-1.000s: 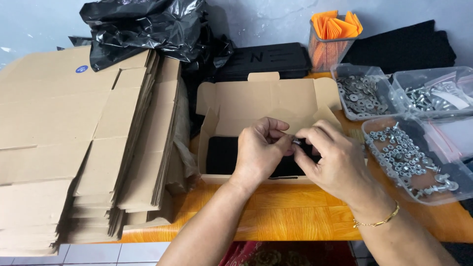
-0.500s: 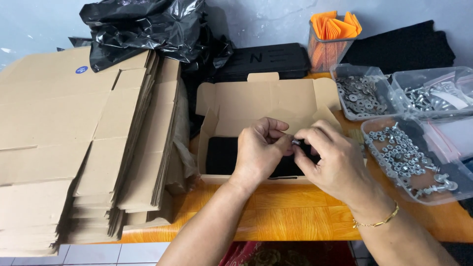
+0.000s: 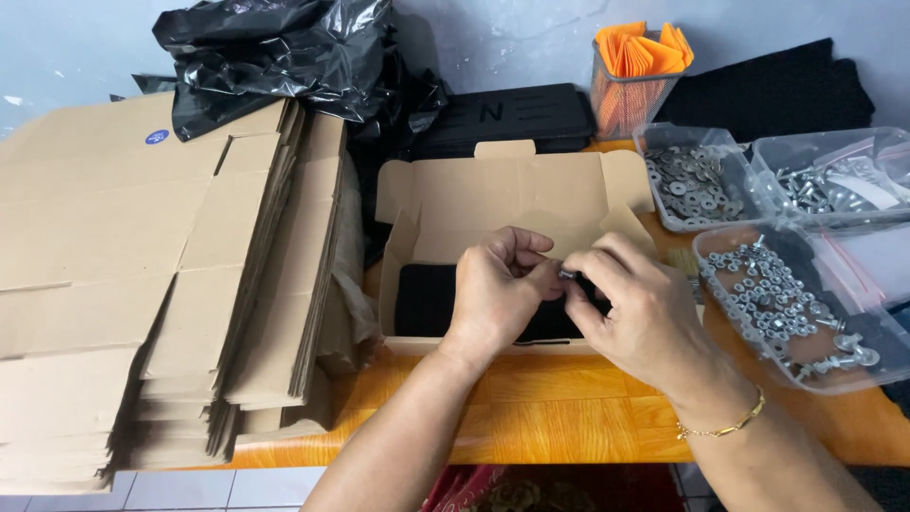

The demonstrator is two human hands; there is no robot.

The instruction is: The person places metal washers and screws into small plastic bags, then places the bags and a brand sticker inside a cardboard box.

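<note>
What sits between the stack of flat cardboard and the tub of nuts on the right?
In the head view, the open cardboard box with a black pad inside, and both hands, left hand and right hand, pinching a small metal part.

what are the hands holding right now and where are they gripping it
Both hands, the left hand and the right hand, pinch a small metal fastener between their fingers over the open cardboard box. Which part of it is gripped cannot be told.

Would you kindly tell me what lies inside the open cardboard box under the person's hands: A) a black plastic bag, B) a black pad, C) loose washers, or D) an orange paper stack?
B: a black pad lines the bottom of the open cardboard box, beneath the left hand and right hand, which pinch a small metal fastener together.
</note>
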